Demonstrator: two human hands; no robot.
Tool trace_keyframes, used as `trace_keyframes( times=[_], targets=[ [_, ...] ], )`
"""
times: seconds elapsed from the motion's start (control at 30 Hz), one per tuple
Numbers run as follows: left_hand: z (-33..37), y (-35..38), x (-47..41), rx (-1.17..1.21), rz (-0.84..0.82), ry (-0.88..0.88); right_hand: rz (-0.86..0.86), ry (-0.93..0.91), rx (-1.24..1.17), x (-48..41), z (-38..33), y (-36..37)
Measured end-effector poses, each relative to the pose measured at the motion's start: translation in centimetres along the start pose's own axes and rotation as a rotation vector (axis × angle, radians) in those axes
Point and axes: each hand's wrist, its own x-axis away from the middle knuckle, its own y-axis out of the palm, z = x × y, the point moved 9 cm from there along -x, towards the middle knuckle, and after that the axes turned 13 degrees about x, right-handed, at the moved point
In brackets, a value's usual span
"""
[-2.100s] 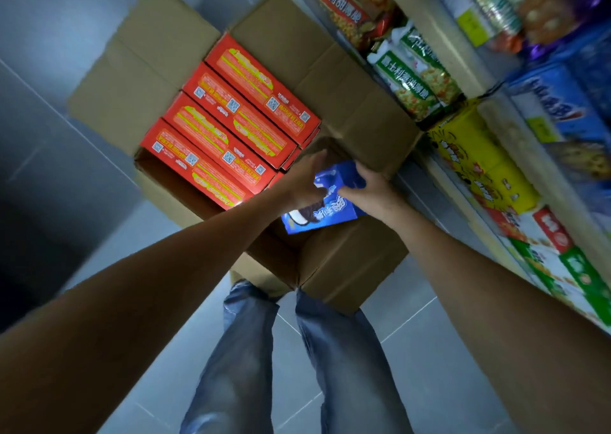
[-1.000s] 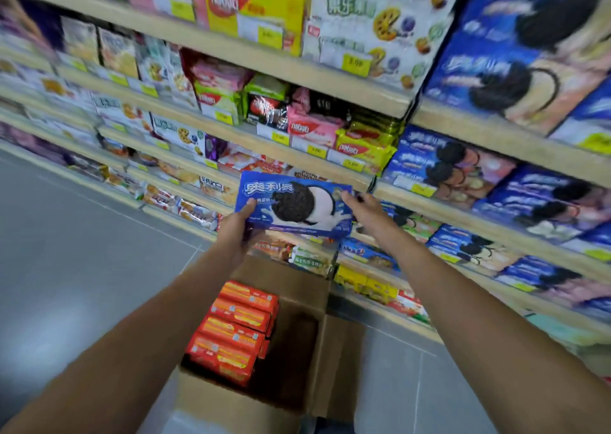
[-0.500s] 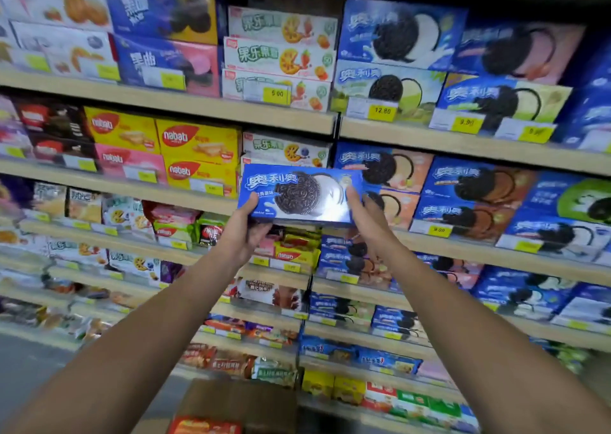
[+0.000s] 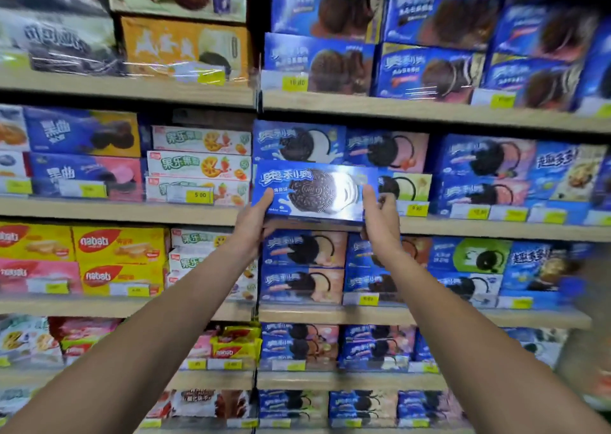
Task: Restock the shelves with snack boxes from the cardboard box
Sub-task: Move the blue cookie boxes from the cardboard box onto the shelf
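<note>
I hold a blue cookie box (image 4: 315,190) with a black sandwich cookie printed on it, face towards me, level with a wooden shelf (image 4: 463,230). My left hand (image 4: 254,222) grips its lower left corner and my right hand (image 4: 378,215) grips its right end. The box sits in front of the shelf's front edge, just below a matching blue box (image 4: 297,140) that stands on that shelf. The cardboard box is out of view.
Shelves fill the view, packed with blue cookie boxes on the right and white fruit-print boxes (image 4: 198,164), yellow wafer boxes (image 4: 119,246) and pink boxes on the left. Yellow price tags (image 4: 198,195) line the shelf edges. A dark upright divides the two shelf bays.
Both hands lifted the blue box out of the cardboard box on the floor and raised it to an upper shelf. My view swung up from the floor to the shelves.
</note>
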Motion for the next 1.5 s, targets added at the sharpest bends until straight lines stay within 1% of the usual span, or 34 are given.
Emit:
trace_keyframes(
  times=[0.13,0.23,0.33,0.4,0.5,0.63,0.77,0.83,1.0,1.17,1.27,1.37,1.5],
  targets=[
    [0.5,4.0,-2.2,-0.288,-0.033,0.081,0.121,-0.007,0.065,-2.9,-0.2,-4.2],
    [0.6,7.7,-3.6,-0.425,-0.073,0.158,0.176,-0.058,0.067,-6.1,0.5,-6.7],
    [0.4,11.8,-4.8,-0.447,-0.049,0.262,0.189,-0.060,0.035,-9.6,1.9,-8.3],
    [0.1,14.5,-5.3,-0.457,-0.069,0.318,0.219,-0.047,0.009,-11.5,2.7,-9.4],
    [-0.7,17.2,-6.6,-0.516,-0.066,0.346,0.280,-0.059,0.080,-13.8,3.1,-10.9],
    [-1.6,18.9,-8.8,-0.567,-0.025,0.338,0.322,-0.069,0.069,-16.5,3.3,-11.3],
    [-1.1,19.4,-10.5,-0.735,0.080,0.386,0.363,-0.112,0.084,-18.9,2.8,-10.9],
    [-1.1,19.2,-11.6,-0.791,0.092,0.402,0.374,-0.133,0.100,-19.8,2.8,-10.6],
    [-0.5,19.0,-13.0,-0.807,0.056,0.490,0.371,-0.111,0.193,-20.8,3.2,-9.8],
    [0.3,18.9,-12.6,-0.798,0.106,0.559,0.420,-0.101,0.299,-20.5,2.8,-9.4],
    [0.5,19.2,-12.2,-0.813,0.109,0.585,0.445,-0.081,0.333,-20.3,2.8,-9.2],
    [0.1,19.4,-12.5,-0.824,0.068,0.552,0.451,-0.067,0.381,-20.3,2.6,-9.3],
    [-0.4,19.4,-12.9,-0.745,-0.008,0.487,0.408,-0.005,0.314,-20.4,2.7,-9.7]
  ],
)
